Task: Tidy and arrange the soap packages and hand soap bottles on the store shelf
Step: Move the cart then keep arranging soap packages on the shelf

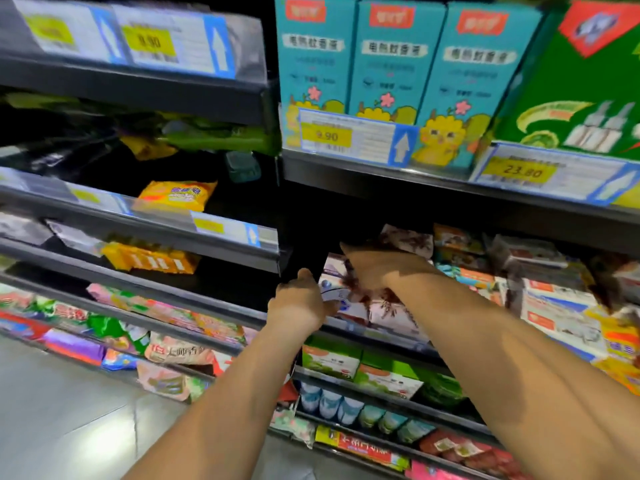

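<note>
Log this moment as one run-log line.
phase: arranging soap packs | left hand: holds white-blue pack | right hand: on brown-patterned pack, grip unclear | shelf: right bay

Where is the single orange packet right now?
In the head view, the orange packet lies on a left-side shelf, just above the orange multipack and up and to the left of the left hand.

Left forearm (221, 393) and right forearm (502, 344) are bare (wrists too).
</note>
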The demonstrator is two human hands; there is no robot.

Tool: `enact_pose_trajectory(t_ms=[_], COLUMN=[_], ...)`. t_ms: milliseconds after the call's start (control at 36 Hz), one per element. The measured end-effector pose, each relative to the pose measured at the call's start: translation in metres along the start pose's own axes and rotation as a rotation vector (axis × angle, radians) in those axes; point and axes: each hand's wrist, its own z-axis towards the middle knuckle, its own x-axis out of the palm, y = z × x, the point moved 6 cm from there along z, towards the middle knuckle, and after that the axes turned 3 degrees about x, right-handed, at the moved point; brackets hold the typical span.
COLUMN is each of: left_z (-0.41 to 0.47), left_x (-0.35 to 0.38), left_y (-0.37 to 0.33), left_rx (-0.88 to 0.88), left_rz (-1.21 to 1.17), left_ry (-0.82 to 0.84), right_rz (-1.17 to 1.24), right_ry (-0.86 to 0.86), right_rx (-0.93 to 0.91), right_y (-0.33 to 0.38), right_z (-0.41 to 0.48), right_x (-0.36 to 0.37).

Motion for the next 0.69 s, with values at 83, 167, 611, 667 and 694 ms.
enact_pose_trajectory(t_ms=[83,167,611,667,694], left_z=[0.006,0.007,-0.007,-0.007,-0.007], left_x=[0.004,0.007,0.0,0.001,0.002], left_y=[0.002,0.0,-0.006,-0.006,-0.006], left_rx=[0.007,0.039,0.051,0.05,0.051], left_rz=[-0.007,0.018,-0.054,-0.061,-0.065], left_ry=[0.068,0.074,0.031,0.035,0.039], right_rz=[0.012,-0.104,0.237,0.326,0.364], right_ry=[0.064,-0.017,0.053,0.053,0.031], right_rx=[-0.007,-0.034,0.122,0.151,0.173], right_y=[0.006,0.005,-0.014,-0.015,-0.014], right_z=[0.004,0.005,-0.003,-0.004,-0.005], right_x=[-0.007,-0.015,-0.024,-0.024,-0.024])
